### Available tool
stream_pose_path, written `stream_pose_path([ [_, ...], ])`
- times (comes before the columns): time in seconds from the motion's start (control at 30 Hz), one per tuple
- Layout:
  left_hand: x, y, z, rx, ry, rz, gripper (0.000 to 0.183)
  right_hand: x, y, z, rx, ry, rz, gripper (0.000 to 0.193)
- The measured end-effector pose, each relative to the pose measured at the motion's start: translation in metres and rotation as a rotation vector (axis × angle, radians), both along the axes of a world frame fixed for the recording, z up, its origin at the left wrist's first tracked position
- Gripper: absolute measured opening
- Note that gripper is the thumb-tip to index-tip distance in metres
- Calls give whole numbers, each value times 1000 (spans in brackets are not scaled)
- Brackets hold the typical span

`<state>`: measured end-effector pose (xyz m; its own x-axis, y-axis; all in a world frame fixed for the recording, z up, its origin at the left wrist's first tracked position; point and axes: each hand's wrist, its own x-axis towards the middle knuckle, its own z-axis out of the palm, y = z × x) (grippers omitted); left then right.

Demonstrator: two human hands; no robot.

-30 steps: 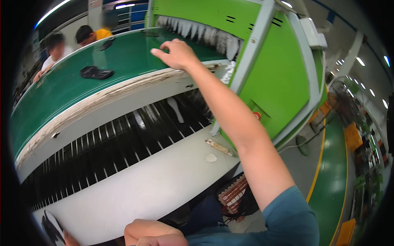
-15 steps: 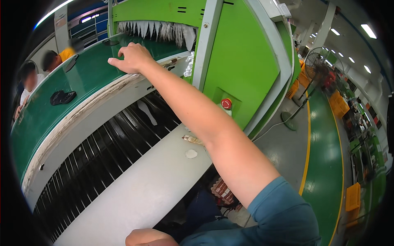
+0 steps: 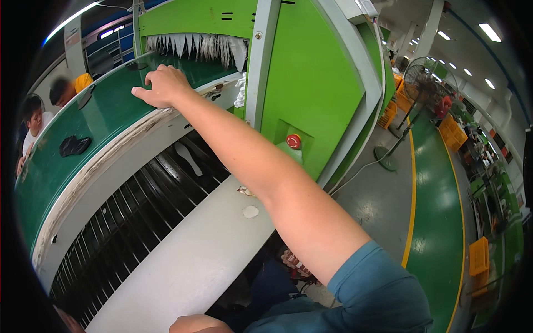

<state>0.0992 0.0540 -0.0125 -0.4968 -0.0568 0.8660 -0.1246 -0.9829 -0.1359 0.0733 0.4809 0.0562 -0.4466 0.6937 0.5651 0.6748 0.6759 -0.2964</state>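
Observation:
My right hand [image 3: 162, 87] reaches far out over a green conveyor belt [image 3: 119, 111], palm down, above its frayed near edge. The fingers are a little bent, the thumb stands apart, and nothing shows in the grasp. A small flat black piece [image 3: 136, 66] lies on the belt just beyond the fingers. Farther left are a crumpled black piece [image 3: 75, 146] and a long flat black piece [image 3: 86, 96]. Bare skin of my left arm [image 3: 200, 324] shows at the lower edge. A dim, blurred skin-toned shape [image 3: 69, 321] at the lower left may be my left hand; its fingers cannot be made out.
A green machine housing [image 3: 311, 83] with a ragged fringe curtain [image 3: 200, 47] and a red push button [image 3: 293, 141] stands ahead. Dark rollers [image 3: 139, 202] and a pale panel [image 3: 183, 252] lie nearer me. Two people [image 3: 62, 91] are across the belt. A fan [image 3: 422, 83] stands right.
The view has turned slightly, so the scene sits a bit farther left and lower. My right hand keeps its place over the belt. A blurred skin-toned shape has appeared at the lower left.

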Motion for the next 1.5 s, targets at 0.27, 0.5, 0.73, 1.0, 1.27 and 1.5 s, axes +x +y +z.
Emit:
stream_pose_path([
  [0.27, -5, -7, -3, -82, 79, -61, 8, 4, 0, 2, -56, 31, 7, 63],
  [0.5, 2, 0, 2, -83, 44, -85, 12, 0, 0, 1, -50, 37, 4, 63],
  [0.73, 0, 3, -2, -64, 131, -117, 11, 1, 4, -2, -20, 37, -14, 63],
  [1.0, 0, 6, -7, -50, 174, -138, 12, -2, 7, -4, -37, 56, 5, 64],
  [1.27, -5, 6, -21, -2, 211, -151, 15, -1, 9, -4, -46, 59, -13, 64],
  [1.5, -26, 10, -18, -42, 418, -238, 15, -1, 11, -10, -9, 68, -52, 61],
])
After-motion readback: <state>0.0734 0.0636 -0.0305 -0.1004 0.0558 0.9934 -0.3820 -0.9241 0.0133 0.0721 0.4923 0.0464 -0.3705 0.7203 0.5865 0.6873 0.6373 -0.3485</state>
